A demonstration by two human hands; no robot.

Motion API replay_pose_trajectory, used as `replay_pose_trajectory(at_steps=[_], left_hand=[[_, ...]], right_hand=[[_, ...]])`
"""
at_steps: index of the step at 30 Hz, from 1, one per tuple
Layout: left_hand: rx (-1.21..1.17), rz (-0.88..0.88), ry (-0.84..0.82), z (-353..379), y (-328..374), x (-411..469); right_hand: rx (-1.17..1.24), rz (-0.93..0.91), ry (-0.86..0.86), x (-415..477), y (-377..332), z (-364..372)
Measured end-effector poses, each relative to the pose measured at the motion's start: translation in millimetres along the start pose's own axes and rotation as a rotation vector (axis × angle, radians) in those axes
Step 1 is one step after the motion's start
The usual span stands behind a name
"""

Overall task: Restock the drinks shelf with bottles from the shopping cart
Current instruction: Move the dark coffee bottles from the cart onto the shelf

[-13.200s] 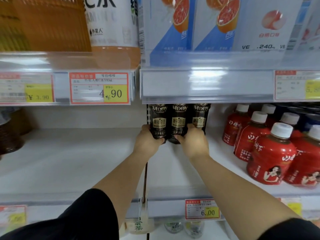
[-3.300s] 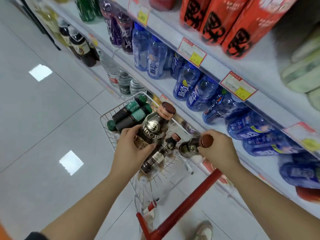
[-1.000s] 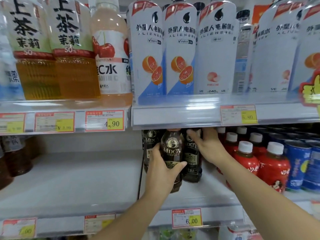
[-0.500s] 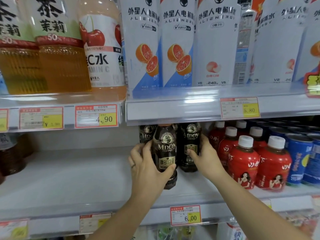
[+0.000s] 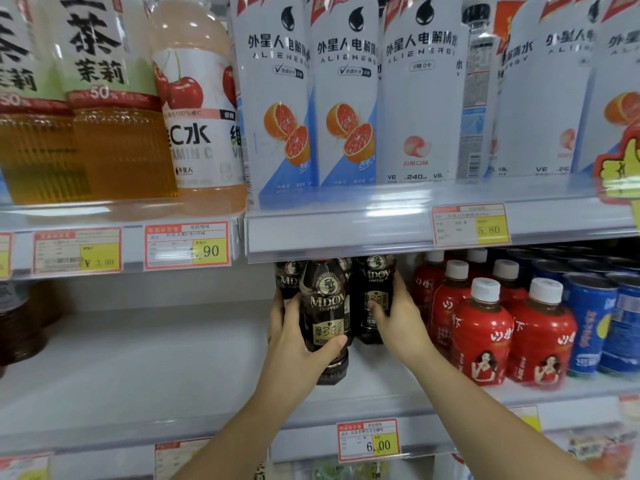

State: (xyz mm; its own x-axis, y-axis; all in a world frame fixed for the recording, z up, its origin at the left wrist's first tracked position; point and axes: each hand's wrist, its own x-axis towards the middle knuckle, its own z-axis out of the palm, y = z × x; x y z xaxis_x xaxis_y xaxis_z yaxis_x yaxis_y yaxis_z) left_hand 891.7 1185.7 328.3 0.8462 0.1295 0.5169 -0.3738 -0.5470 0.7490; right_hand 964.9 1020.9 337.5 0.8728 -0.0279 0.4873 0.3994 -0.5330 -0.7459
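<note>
The person's left hand [image 5: 298, 344] grips a coffee bottle [image 5: 325, 306]. The thumb lies across the lower label and the other fingers are curled round the left side. The bottle is upright and dark brown, with a round emblem on the shoulder, the pale word MDOY and a gold label under it. Its top is hidden behind the rail of the upper shelf [image 5: 346, 226]. It is on the middle shelf [image 5: 138, 368], nearer to the front edge than the other coffee bottles [image 5: 288, 280]. I cannot tell if its base touches the board.

The right hand [image 5: 398, 320] holds a second coffee bottle [image 5: 375, 289] of the same kind, just behind and to the right. The thumb is on the front and the fingers go round the right side. Two more show behind, so I count four.

Further right on this shelf stand red bottles [image 5: 481, 337] with white caps, six by my count, and then at least two blue cans [image 5: 588, 323]. On the upper shelf I count two tea bottles [image 5: 114, 133], one cherry drink [image 5: 197, 133] and two white bottles [image 5: 280, 116] with a grapefruit picture, and more white ones beside them. A price tag [image 5: 368, 441] reading 6.00 is fixed to the front edge.
</note>
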Motion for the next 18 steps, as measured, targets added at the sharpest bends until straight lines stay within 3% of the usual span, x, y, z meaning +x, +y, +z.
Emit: replay_pose_trajectory(at_steps=[5,12,18], left_hand=[[-0.050,0.021,-0.034,-5,-4,3],[-0.025,0.012,-0.119,-35,1,-12],[0.125,0.113,-0.008,-96,-21,-92]], right_hand=[[-0.023,0.056,-0.039,-25,-6,-14],[-0.035,-0.202,0.026,-90,-44,-15],[0.038,-0.392,-0.183,-156,-79,42]])
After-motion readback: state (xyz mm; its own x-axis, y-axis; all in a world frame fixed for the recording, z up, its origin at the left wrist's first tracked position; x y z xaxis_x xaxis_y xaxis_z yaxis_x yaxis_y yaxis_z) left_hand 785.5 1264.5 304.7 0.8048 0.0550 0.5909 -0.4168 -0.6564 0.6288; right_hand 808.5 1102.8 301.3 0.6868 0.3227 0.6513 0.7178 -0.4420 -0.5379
